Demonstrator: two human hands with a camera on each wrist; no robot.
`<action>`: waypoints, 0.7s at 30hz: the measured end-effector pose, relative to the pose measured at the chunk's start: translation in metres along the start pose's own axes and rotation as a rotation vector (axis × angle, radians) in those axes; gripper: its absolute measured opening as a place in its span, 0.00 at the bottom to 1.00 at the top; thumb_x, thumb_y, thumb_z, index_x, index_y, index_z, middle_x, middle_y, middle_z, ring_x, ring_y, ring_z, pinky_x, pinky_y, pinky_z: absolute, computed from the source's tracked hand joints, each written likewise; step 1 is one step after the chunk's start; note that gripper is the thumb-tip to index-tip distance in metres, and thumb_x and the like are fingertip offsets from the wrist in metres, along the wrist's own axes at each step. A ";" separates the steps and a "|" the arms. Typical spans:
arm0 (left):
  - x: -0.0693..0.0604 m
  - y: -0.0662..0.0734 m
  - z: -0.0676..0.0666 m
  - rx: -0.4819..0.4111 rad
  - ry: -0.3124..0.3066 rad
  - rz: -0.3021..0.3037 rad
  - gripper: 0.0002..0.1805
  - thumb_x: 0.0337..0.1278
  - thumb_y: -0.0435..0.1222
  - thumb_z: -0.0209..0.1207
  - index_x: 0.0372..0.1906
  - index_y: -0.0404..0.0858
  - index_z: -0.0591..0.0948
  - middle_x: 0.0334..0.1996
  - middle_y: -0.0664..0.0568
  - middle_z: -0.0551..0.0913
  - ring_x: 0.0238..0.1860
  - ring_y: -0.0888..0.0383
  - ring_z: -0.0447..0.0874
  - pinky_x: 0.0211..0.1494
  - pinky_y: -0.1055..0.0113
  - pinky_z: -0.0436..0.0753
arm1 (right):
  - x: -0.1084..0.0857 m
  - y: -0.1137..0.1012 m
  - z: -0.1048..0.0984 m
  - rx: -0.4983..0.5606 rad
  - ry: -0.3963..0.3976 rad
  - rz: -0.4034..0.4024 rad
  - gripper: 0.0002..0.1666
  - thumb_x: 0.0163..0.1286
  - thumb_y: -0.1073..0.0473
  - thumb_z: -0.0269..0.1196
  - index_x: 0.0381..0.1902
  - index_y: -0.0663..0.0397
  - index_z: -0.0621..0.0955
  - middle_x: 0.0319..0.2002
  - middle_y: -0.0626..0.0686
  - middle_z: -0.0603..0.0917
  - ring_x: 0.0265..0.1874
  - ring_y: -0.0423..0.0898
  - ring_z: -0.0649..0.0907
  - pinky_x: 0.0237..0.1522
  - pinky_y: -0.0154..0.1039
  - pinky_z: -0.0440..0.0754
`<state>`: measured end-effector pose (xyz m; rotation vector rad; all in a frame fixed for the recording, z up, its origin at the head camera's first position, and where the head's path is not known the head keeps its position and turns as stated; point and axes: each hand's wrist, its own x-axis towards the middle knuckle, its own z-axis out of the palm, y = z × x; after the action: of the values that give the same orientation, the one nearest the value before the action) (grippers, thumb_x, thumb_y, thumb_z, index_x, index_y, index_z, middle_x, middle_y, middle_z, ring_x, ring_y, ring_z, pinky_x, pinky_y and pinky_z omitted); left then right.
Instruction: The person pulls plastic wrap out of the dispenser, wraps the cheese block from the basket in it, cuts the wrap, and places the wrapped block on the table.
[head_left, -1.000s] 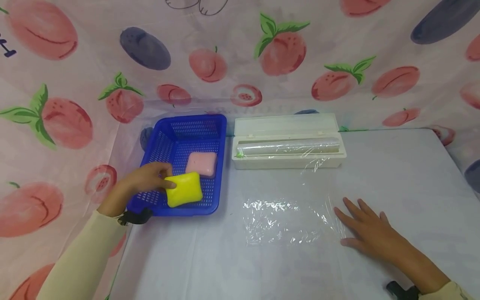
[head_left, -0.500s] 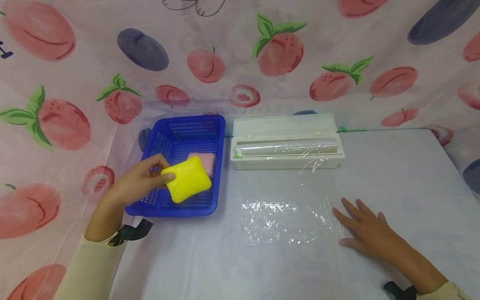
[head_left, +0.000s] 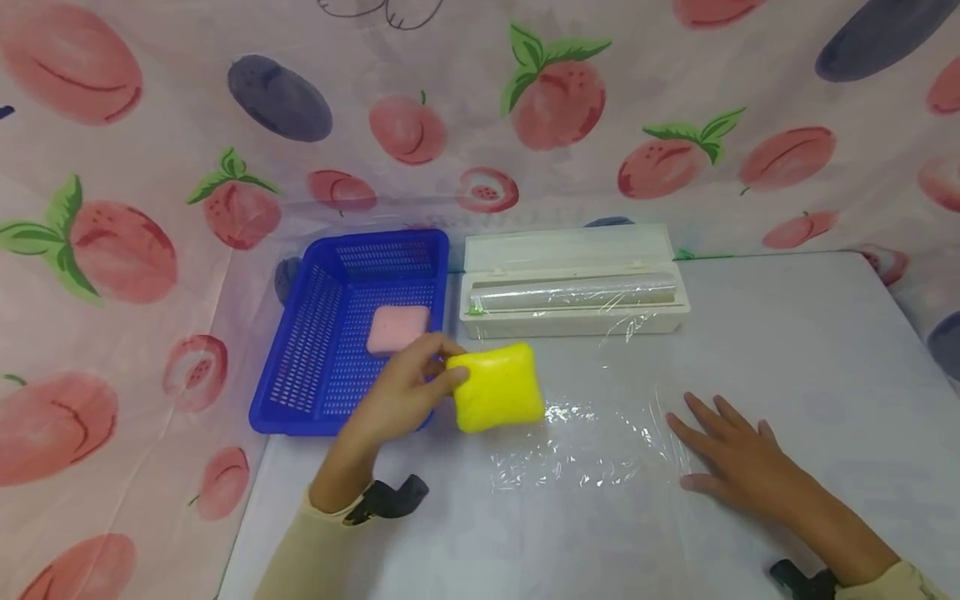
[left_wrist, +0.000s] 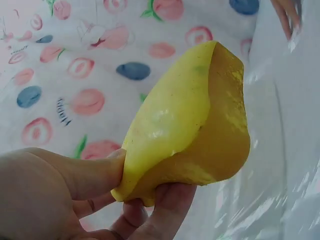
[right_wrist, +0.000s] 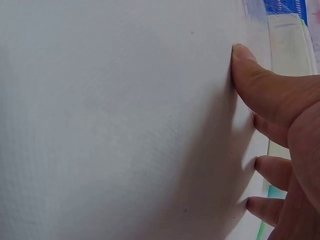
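Note:
My left hand (head_left: 408, 387) pinches a yellow pillow-shaped block (head_left: 498, 388) at its left edge, thumb on one face and fingers behind. It is held above the left part of a sheet of cling film (head_left: 585, 467) spread on the table. In the left wrist view, the yellow block (left_wrist: 175, 110) has a smooth face and a rougher, shaded side. My right hand (head_left: 742, 462) rests with spread fingers at the film's right edge. The right wrist view shows its thumb (right_wrist: 255, 75) and fingertips touching the white surface. A pink rounded block (head_left: 397, 327) lies in the blue basket (head_left: 288, 417).
Behind the sheet stands a white cling film box (head_left: 573, 325), lid raised, with the film roll (head_left: 570, 293) inside; film runs from it over its front. A white cloth covers the table (head_left: 787, 333). A fruit-patterned curtain (head_left: 570, 183) hangs behind and to the left.
My left hand has lifted the yellow block out of the blue basket and carried it right, over the film's left part. The right hand has stayed in place.

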<state>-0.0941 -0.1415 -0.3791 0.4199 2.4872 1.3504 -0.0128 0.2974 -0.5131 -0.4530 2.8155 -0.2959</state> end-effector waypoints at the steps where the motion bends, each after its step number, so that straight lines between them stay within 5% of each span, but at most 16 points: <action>1: 0.004 0.000 0.010 -0.002 -0.005 0.006 0.07 0.72 0.37 0.59 0.50 0.45 0.79 0.48 0.51 0.82 0.49 0.50 0.82 0.50 0.56 0.87 | 0.000 0.000 0.000 -0.004 -0.002 0.001 0.56 0.52 0.30 0.73 0.76 0.38 0.69 0.78 0.64 0.62 0.73 0.75 0.61 0.55 0.89 0.55; 6: 0.025 -0.005 0.057 -0.022 -0.051 0.005 0.05 0.71 0.37 0.60 0.47 0.46 0.80 0.48 0.53 0.81 0.49 0.53 0.82 0.48 0.61 0.86 | -0.002 -0.001 0.001 -0.013 -0.005 0.009 0.55 0.53 0.31 0.73 0.77 0.37 0.68 0.78 0.63 0.62 0.73 0.75 0.61 0.55 0.88 0.55; 11: 0.044 -0.017 0.092 -0.104 -0.129 -0.055 0.03 0.71 0.36 0.59 0.45 0.45 0.81 0.45 0.50 0.82 0.38 0.56 0.85 0.41 0.64 0.86 | -0.002 -0.002 -0.001 -0.005 -0.018 0.025 0.56 0.52 0.31 0.73 0.77 0.37 0.68 0.78 0.63 0.62 0.74 0.75 0.60 0.55 0.88 0.54; 21: 0.065 -0.045 0.129 -0.049 -0.150 -0.126 0.04 0.70 0.38 0.61 0.44 0.46 0.83 0.37 0.53 0.82 0.31 0.57 0.80 0.34 0.69 0.81 | -0.001 -0.004 -0.002 0.023 -0.028 0.044 0.55 0.51 0.32 0.74 0.76 0.37 0.69 0.78 0.63 0.61 0.74 0.75 0.59 0.56 0.88 0.52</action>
<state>-0.1104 -0.0421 -0.4915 0.3340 2.3131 1.2784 -0.0115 0.2939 -0.5100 -0.3870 2.7872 -0.3105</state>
